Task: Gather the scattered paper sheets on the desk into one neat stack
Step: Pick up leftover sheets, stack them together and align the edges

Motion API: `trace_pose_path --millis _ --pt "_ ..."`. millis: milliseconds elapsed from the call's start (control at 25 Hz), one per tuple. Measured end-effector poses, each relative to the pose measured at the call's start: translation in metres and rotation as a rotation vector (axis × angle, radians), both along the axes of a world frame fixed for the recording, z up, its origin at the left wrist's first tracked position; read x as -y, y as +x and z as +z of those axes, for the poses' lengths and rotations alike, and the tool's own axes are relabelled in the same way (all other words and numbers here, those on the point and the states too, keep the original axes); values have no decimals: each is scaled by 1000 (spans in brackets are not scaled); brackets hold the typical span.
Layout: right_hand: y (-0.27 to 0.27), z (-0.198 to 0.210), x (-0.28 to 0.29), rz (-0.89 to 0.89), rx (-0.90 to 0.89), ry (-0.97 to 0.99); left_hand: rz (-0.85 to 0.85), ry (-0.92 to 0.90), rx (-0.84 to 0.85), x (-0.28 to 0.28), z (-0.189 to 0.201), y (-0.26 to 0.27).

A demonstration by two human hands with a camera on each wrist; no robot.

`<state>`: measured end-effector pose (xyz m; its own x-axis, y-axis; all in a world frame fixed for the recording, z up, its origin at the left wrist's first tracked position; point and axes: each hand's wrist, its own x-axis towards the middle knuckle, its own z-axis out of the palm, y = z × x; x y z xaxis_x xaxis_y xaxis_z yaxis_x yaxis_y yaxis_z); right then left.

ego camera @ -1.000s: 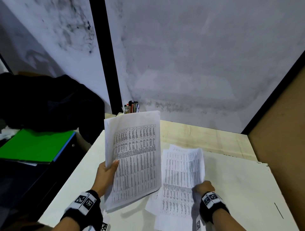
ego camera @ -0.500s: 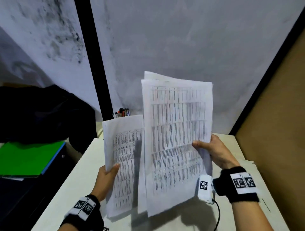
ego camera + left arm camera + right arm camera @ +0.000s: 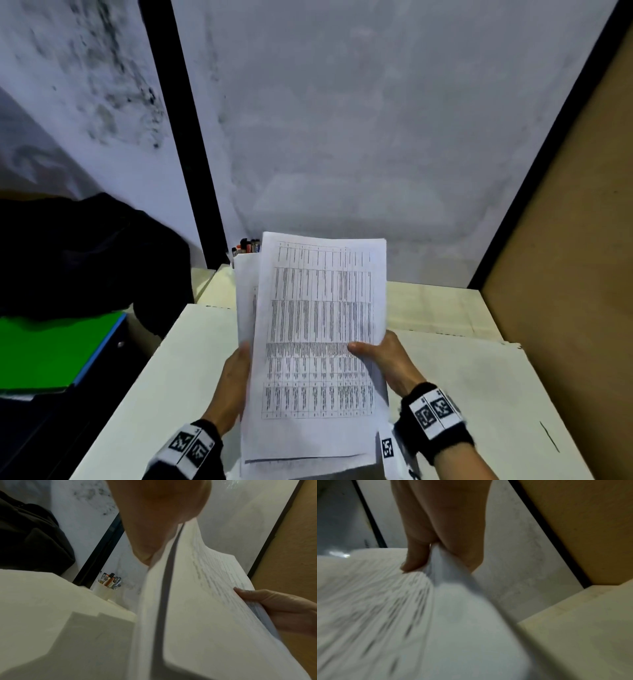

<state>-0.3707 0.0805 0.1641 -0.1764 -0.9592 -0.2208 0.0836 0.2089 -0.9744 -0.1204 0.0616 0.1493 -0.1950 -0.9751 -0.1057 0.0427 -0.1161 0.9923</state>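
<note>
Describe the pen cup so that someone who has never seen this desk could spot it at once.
Start at the black vertical post dividing the wall panels and follow it down to the desk's far left corner. There stands a small white cup full of pens and markers, just left of the paper sheets held in the hands. It is the only upright container there.

Printed sheets (image 3: 318, 329) upright, loosely overlapped
</note>
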Motion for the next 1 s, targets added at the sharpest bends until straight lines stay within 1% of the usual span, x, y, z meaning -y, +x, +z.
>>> trace_pose_path --millis 40,120,240,400,480,640,760,840,920,1000 --pt "4 4 -2 -50 3 -46 6 -23 -44 2 0 0" --pt "12 7 -5 -136 7 -141 68 -92 -59 8 1 -4" --pt "22 9 -8 -149 -34 -213 115 -151 -18 11 15 -9" --pt "30 6 -14 -106 -22 -210 130 -121 -18 3 14 -9" --pt "36 8 -17 -106 -26 -225 110 -147 -16 -2 17 -10" --pt "50 20 -14 -192 -29 -276 159 -242 -35 -1 33 -16" --pt "60 33 -6 -267 -64 -314 192 -347 23 4 48 -21" --pt "64 40 -3 -309 -75 -313 266 -362 49 7 56 -24" --pt "65 46 -2 -314 -99 -303 330 -364 59 11 61 -25" --pt "65 51 -2 -321 -105 -291 344 -343 65 14 65 -25"
